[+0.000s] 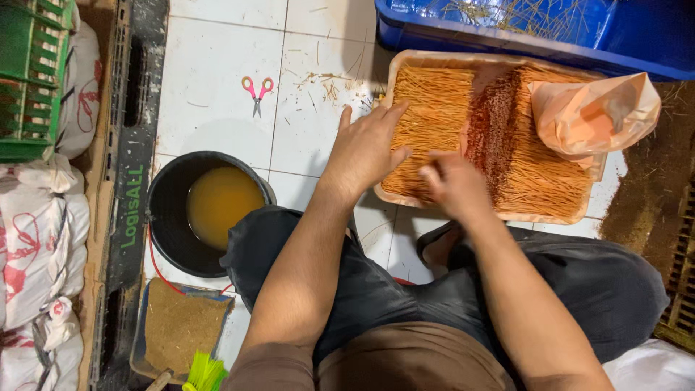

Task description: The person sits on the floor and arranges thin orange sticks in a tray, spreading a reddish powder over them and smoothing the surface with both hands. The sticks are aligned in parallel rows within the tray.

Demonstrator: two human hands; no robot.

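As the person sits cross-legged on the tiled floor [217,94], the work is kept within arm's reach, and every position below is given against the tray [405,197], one shallow tan tray lying on the floor just beyond the knees.

Nearest the viewer, left of the tray and well apart from it, lies one flat pan of brown powder [181,326], with one green-bristled brush [205,373] at its near edge. Beyond that pan, still left of the tray, stands one black bucket [170,217] of yellowish liquid, close to the left knee.

The left hand [365,148] rests flat on the tray's left part, fingers spread and open, pressing on the thin sticks [431,108] without closing on any; this appears to steady and level the layer. The right hand [455,185] sits over the tray's near middle, its grip curled loosely on the sticks; motion blur prevents saying whether any are pinched. The sticks lie in two beds, too many to count, with a band of reddish coated ends [492,119] between them.

One orange plastic bag [594,116] slumps on the tray's right far corner. One pair of pink-handled scissors [256,93] lies left of the tray. One blue crate [536,29] stands just beyond the tray's far edge.
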